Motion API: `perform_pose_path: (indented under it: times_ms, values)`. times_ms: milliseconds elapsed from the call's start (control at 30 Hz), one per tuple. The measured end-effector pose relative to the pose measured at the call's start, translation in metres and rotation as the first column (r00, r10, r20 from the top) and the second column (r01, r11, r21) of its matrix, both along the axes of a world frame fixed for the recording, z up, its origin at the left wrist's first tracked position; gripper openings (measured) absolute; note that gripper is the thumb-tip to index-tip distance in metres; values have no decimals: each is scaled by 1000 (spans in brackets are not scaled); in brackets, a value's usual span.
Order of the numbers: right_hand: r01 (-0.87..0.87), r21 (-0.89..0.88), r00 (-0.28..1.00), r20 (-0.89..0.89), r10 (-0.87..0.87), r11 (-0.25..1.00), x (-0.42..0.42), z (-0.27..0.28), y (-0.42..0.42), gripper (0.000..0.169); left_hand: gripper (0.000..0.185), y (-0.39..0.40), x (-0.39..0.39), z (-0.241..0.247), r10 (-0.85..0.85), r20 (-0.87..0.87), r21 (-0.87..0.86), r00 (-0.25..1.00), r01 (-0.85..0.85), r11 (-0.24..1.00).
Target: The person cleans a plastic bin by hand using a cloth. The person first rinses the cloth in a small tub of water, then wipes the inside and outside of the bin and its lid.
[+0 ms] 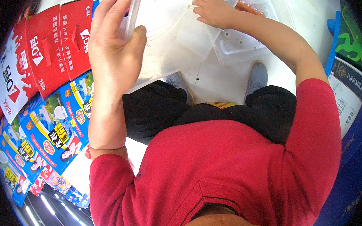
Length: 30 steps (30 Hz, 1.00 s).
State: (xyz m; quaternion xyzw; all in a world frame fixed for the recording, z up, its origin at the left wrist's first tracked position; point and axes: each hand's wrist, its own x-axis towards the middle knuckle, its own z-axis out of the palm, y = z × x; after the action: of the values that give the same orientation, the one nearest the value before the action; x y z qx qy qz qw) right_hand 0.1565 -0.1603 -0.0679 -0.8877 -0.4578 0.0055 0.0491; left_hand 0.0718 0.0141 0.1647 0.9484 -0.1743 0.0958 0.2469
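Observation:
My left hand [117, 45] is at the upper left, its thumb and fingers around the raised edge of a clear plastic container [132, 16]. A bit of something red and blue shows behind the fingers. My right hand [214, 10] reaches in from the right over clear plastic, fingers bent and pointing left. A small pale thing is at its fingertips, too small to name; whether it is gripped cannot be told. Below that forearm lies a clear plastic tray [239, 53] with droplets on it. An orange-brown item [249, 8] is partly hidden beyond the forearm.
Red drink cartons [54, 45] and blue printed cartons [52, 127] are stacked close on my left. To the right stand a milk carton [346, 91], a green printed panel [353, 39] and a blue edge [333, 44]. My shoes [257, 78] are on the pale floor [215, 81].

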Motion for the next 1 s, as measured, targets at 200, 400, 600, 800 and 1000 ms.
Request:
perform_pose_path:
  times_ms: [200, 400, 600, 800, 1000]
  values:
    - [-88, 640, 992, 126, 8, 763, 3, 4, -56, 15, 56, 20, 0, -9, 79, -126, -281, 989, -112, 953]
    - [451, 528, 890, -206, -407, 720, -13, -38, -121, 19, 52, 37, 11, -5, 231, -184, -389, 955, -286, 875]
    - [434, -1, 892, -144, -429, 901, -33, -62, -113, 60, 54, 49, 13, 11, 399, -205, -436, 894, -448, 781]
    - [246, -233, 911, -276, -306, 941, -19, -71, -109, 58, 56, 54, 19, 5, 432, -173, -410, 885, -463, 786]
    - [659, 110, 449, -851, -271, 744, 25, -49, -112, 24, 54, 63, 17, 2, 423, -219, -390, 879, -476, 788]
